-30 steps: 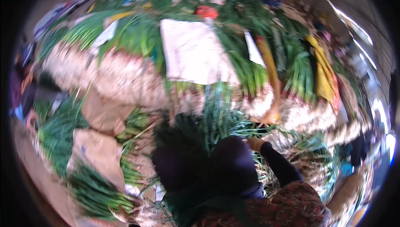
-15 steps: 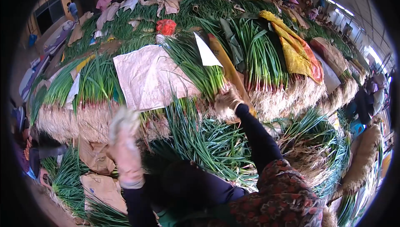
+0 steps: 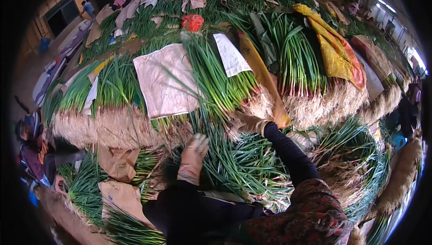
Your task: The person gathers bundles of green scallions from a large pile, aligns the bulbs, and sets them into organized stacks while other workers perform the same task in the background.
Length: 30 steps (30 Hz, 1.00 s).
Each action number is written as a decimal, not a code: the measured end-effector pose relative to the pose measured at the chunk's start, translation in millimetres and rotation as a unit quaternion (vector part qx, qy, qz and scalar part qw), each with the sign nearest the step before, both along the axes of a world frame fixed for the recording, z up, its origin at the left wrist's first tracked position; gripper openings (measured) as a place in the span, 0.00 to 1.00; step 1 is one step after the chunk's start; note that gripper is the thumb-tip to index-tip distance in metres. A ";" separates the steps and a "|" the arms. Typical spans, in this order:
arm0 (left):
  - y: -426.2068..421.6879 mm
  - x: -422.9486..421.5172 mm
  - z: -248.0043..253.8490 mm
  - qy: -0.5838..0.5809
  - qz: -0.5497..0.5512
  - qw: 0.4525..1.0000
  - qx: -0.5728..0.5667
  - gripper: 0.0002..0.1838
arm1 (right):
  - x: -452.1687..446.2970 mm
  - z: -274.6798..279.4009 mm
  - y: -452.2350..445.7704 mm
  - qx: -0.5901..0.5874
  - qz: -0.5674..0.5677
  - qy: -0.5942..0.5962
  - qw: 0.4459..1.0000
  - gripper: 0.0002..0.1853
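My right hand, in a pale glove, is closed around the root ends of some green onions, whose stalks slant up and away to the left. Lower and to the left is my left hand, also gloved, with its fingers stretched out and nothing seen in them. It is just over loose green onion leaves. A pinkish-white cloth covers part of the row above that hand. A smaller white cloth lies on the leaves beyond my right hand.
Rooted green onions stand stacked to the right, partly under a yellow and orange sack. Another root-edged row runs left. Brown paper lies lower left. One person is at the left edge; others work farther back.
My left hand has moved right and down, away from the left row. My right hand has drawn slightly down with the root ends. The pinkish-white cloth now covers less of the onions.
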State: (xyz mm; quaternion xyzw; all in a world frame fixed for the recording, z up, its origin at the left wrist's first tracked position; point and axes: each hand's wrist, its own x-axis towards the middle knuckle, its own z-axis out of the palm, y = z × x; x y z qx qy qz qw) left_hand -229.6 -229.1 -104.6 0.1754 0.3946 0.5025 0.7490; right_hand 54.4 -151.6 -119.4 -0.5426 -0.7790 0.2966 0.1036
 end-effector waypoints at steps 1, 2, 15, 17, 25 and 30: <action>-0.7 -17.9 -15.1 0.004 0.029 0.999 -0.014 0.23 | 3.2 -6.8 0.8 -0.001 -0.020 0.030 0.999 0.28; -3.6 -32.3 -27.1 0.008 0.057 0.998 -0.030 0.22 | 7.1 -10.3 3.7 -0.003 -0.041 0.059 0.997 0.27; -15.1 8.5 16.9 -0.144 0.068 0.987 0.001 0.21 | -175.6 -190.6 -158.5 0.108 -0.072 -0.208 0.970 0.35; -15.8 9.2 18.6 -0.132 0.059 0.989 0.011 0.23 | -168.6 -182.7 -159.7 0.114 0.102 -0.194 0.969 0.20; -8.2 6.1 7.9 -0.102 0.062 0.993 -0.002 0.23 | -61.9 -141.2 -79.8 -0.131 0.080 -0.313 0.937 0.28; -9.3 12.8 0.9 -0.070 0.025 0.997 0.009 0.24 | -53.1 -84.9 -30.3 -0.069 0.183 -0.129 0.972 0.30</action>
